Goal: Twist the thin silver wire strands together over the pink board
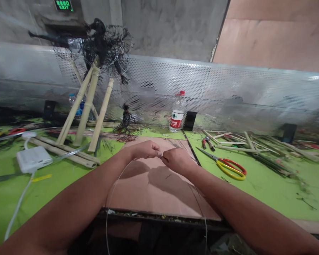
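My left hand (pixel 146 149) and my right hand (pixel 177 160) meet above a brown board (pixel 149 191), fingertips almost touching. Both are closed in a pinch. Between them they hold a thin pale wire (pixel 107 216), which hangs down from the hands in a wide loop past the board's front edge. The exact spot where the fingers grip is small and mostly hidden by them. Closest on the right lie scissors (pixel 230 168) with red and yellow handles, blades pointing toward the board.
Bamboo poles (pixel 86 106) topped with dark tangled wire stand at left, beside a white adapter (pixel 34 159) with its cable. A water bottle (pixel 176 118) and black phone-like slab (pixel 190 121) stand behind. Pliers (pixel 208 142) and cut stems (pixel 255 148) lie right. A perforated metal screen (pixel 154 81) runs behind.
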`<state>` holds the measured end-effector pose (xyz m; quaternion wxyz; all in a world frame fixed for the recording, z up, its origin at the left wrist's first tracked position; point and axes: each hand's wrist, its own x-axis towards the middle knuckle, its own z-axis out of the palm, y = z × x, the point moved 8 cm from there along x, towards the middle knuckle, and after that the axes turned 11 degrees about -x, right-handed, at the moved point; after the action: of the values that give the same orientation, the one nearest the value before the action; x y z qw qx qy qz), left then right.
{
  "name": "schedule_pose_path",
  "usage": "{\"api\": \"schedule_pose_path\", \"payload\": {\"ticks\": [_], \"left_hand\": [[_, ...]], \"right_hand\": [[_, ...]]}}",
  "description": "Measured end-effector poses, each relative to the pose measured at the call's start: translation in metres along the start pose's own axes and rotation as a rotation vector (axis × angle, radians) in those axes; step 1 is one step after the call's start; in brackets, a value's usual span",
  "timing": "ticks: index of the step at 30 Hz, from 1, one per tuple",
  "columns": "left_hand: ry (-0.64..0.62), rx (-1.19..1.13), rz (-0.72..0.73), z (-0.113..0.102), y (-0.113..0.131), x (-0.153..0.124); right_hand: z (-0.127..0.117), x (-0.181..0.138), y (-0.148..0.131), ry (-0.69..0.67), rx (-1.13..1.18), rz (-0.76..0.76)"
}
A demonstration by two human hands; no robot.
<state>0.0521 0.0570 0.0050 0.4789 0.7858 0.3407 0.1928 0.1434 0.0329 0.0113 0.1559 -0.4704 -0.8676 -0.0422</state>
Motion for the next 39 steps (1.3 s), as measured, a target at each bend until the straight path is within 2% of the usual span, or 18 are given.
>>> {"api": "schedule_pose_path", "payload": {"ticks": [5, 7, 11, 16, 19, 23, 25, 28, 30, 33, 36, 38, 39], "left_hand": [[-0.046, -0.038, 0.091, 0.003, 0.015, -0.006], [-0.037, -0.081, 0.119, 0.002, 0.02, -0.008], [-0.011, -0.134, 0.125, -0.001, 0.02, -0.009], [-0.049, -0.118, 0.126, 0.004, 0.022, -0.011], [-0.075, -0.076, 0.131, 0.006, 0.024, -0.011], [-0.076, 0.021, 0.099, 0.006, 0.018, -0.008], [-0.087, 0.057, 0.08, 0.008, 0.012, -0.005], [-0.088, 0.068, 0.018, 0.009, -0.003, 0.001], [-0.051, 0.049, -0.047, 0.008, -0.015, 0.005], [-0.044, -0.011, -0.122, 0.009, -0.028, 0.007], [-0.046, -0.041, -0.155, 0.006, -0.031, 0.005], [-0.034, -0.056, -0.132, 0.002, -0.025, 0.003], [-0.035, -0.071, -0.106, 0.001, -0.02, 0.001]], "right_hand": [[0.031, -0.004, 0.01, -0.366, 0.978, 0.086], [0.037, -0.007, 0.007, -0.461, 1.239, 0.101], [0.043, -0.015, -0.011, -0.665, 1.444, 0.032], [0.038, -0.015, -0.015, -0.652, 1.501, 0.017], [0.036, -0.015, -0.015, -0.656, 1.458, 0.008], [0.033, -0.008, -0.003, -0.51, 1.227, -0.02], [0.032, -0.004, 0.007, -0.423, 0.978, -0.007], [0.02, 0.003, 0.018, -0.218, 0.457, 0.027], [0.007, 0.005, 0.011, -0.073, 0.117, -0.023], [0.002, 0.001, -0.012, 0.001, -0.215, -0.174], [0.002, -0.001, -0.019, 0.022, -0.292, -0.201], [-0.001, 0.001, -0.007, 0.056, -0.137, -0.092], [-0.001, 0.003, 0.004, 0.054, 0.02, -0.018]]}}
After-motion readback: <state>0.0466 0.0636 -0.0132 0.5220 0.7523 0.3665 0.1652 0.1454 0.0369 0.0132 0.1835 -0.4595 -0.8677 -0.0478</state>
